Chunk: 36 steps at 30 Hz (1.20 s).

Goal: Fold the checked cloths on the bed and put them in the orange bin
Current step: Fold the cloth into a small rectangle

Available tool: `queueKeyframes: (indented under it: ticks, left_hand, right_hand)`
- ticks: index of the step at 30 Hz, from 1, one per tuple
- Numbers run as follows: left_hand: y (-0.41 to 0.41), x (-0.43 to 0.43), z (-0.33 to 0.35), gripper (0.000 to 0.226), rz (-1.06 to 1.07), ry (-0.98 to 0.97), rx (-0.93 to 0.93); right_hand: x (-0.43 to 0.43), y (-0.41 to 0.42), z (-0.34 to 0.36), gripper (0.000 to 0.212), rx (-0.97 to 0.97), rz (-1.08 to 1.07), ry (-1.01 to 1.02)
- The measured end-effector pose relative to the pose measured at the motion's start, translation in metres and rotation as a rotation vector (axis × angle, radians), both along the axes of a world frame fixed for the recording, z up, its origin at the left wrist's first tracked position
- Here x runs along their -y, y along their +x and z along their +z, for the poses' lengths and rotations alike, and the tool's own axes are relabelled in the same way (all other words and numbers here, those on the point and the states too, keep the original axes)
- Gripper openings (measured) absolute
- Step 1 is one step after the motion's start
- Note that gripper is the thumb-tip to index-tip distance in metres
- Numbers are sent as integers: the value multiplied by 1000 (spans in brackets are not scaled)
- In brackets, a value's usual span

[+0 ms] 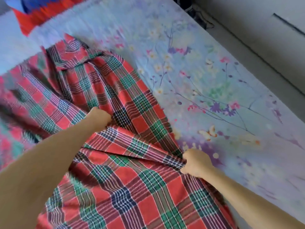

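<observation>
A large red, green and navy checked cloth [102, 90] lies rumpled across the left and middle of the bed. My left hand [99, 119] grips a bunch of it near the middle of the frame, fingers curled into the fabric. At the cloth's right edge my right hand [195, 162] pinches a gathered fold, and the fabric is pulled taut between the two hands. No orange bin can be made out for certain.
The bed [222, 90] wears a pale blue sheet printed with flowers, bare to the right of the cloth. A red and blue thing [38, 12] sits at the far left corner. Grey floor [264, 38] runs along the bed's right side.
</observation>
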State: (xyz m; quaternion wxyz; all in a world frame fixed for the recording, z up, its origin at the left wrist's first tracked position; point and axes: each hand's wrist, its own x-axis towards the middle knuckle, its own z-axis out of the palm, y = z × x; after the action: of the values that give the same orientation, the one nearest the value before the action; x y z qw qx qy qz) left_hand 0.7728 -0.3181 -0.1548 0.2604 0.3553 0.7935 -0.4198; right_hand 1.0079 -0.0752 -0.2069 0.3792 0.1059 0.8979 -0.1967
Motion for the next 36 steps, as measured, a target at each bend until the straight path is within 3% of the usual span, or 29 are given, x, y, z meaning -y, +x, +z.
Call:
queueKeyframes:
  ticks: [3, 6, 9, 10, 14, 16, 22, 28, 34, 36]
  left_hand:
    - [-24, 6, 2, 27, 90, 116, -147]
    - [-58, -29, 12, 26, 194, 424, -227]
    - [-89, -90, 16, 30, 210, 740, -167]
    - [-96, -104, 10, 32, 226, 777, -116]
    - [-116, -109, -24, 25, 120, 749, 81]
    - [-119, -94, -37, 30, 168, 834, 82]
    - [-129, -49, -53, 24, 596, 875, -323]
    - [-144, 41, -58, 44, 816, 808, -521]
    - [-187, 128, -60, 54, 838, 761, -522]
    - [-201, 143, -60, 47, 836, 702, -475]
  right_hand:
    - [7, -5, -2, 9, 32, 26, 58]
    - [13, -20, -2, 14, 69, 88, 134]
    - [12, -37, 4, 15, 155, 162, 193]
    - [9, -40, 7, 6, 170, 181, 200]
    - [-13, -73, 18, 40, 135, 91, 187]
    - [-20, -109, 25, 37, -1, 17, 138]
    - [8, -231, 7, 38, -369, -190, -60]
    - [33, -301, -29, 73, -403, -101, 256]
    - [50, -354, -63, 120, -317, 23, 208]
    - [57, -365, -61, 120, -239, 7, 250]
